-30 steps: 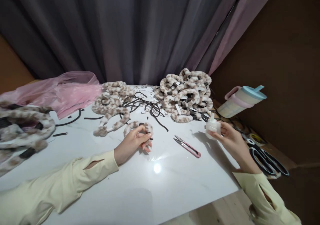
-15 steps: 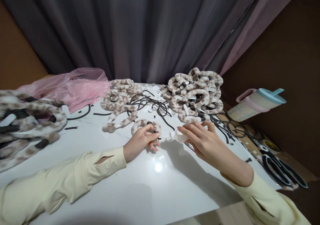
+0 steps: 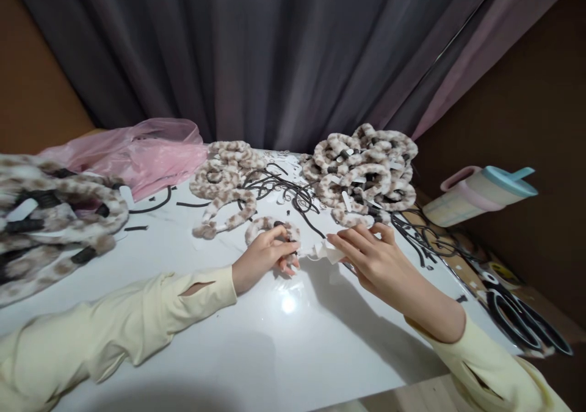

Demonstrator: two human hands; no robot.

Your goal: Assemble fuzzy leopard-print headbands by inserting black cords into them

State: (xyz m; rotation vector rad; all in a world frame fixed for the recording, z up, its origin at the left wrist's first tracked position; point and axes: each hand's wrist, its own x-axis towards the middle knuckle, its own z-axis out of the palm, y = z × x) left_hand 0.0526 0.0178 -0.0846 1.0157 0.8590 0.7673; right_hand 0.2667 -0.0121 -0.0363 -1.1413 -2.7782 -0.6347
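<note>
My left hand is closed on a plush ring with white and brown spotted fur, pinching it near a dark section; part of the ring is hidden behind my fingers. To the right, my right hand is closed around a small white nozzle bottle, mostly covered by the palm. Its narrow tip points left at the end of the ring by my left fingertips; whether they touch, I cannot tell. Just beyond my left hand lies another spotted plush piece.
Spotted plush rings are heaped at the back right and far left. Black cords lie scattered at the back, near a pink plastic bag. On the right are a tumbler and black-handled scissors.
The view has shifted slightly, so things appear a little farther right. More of the white bottle's nozzle shows, its tip close to the ring. Both hands keep their holds.
</note>
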